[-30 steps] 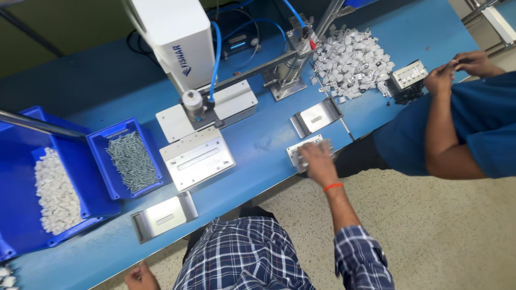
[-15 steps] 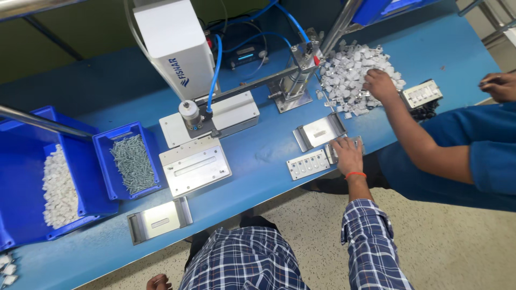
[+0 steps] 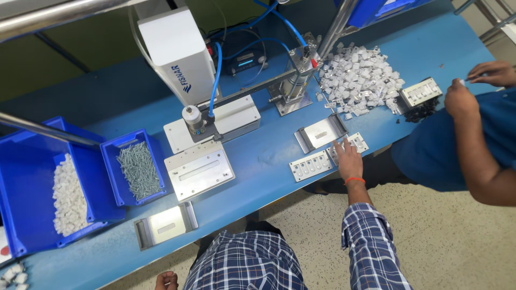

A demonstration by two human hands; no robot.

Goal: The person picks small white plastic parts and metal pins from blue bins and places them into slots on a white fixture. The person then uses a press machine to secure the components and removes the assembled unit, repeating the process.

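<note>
Right hand [image 3: 349, 160] flat on a white switch plate [image 3: 352, 144] near the front edge of the blue table [image 3: 269, 161], fingers spread a little, covering part of the plate. Just left of it, a second switch plate [image 3: 310, 165]. Just behind, a shiny metal tray [image 3: 321, 132]. Farther back, a pile of small white parts [image 3: 360, 75]. Left hand [image 3: 166, 281] low at the bottom edge, mostly cut off; fingers too hidden to tell. At far right, another person's hands [image 3: 473, 86], pinching something too tiny to make out.
</note>
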